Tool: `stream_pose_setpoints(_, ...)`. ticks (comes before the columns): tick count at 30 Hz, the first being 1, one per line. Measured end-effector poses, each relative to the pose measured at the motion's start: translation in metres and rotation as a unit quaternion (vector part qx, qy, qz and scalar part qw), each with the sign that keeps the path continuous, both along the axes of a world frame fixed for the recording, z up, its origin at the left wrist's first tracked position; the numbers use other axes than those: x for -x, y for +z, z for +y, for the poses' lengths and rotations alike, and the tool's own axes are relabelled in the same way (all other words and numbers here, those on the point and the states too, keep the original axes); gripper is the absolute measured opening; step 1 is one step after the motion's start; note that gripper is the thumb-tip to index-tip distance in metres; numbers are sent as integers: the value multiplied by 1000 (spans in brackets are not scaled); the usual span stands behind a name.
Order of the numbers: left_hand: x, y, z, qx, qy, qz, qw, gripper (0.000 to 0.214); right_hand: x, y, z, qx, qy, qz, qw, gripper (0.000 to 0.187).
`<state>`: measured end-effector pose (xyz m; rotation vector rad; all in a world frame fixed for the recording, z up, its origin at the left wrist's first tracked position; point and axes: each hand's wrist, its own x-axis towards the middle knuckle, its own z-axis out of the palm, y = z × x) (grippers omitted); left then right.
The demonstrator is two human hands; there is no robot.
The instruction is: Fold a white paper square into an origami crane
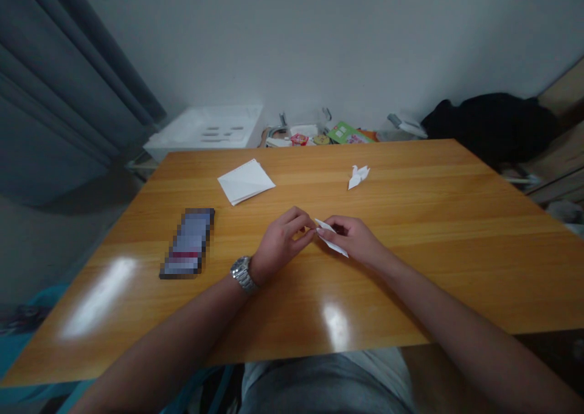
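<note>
While our right hand [352,241] pinches the folded paper strip [332,238] — slanting toward us — our curled left hand [280,244] meets its far end.

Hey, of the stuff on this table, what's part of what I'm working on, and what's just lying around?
Part of the work, it seems:
folded white paper, pinched by left hand and right hand
paper crane
stack of white paper

Just lying about:
phone
white box
black bundle
</note>
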<state>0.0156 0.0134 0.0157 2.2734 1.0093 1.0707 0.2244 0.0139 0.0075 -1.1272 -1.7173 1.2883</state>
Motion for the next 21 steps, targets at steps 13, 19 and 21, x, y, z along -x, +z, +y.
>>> stream_pose_setpoints(13,-7,-9,-2,69,47,-94,992,11,1,-2,0,-25,-70,18,997,30)
stream_pose_setpoints(19,-9,-10,-3,136,50,-133,980,15,4,0,-1,-15,-79,37,996,30)
stream_pose_setpoints(21,-10,-10,-3,159,44,-144,976,16,5,-1,-1,-11,-79,43,996,30)
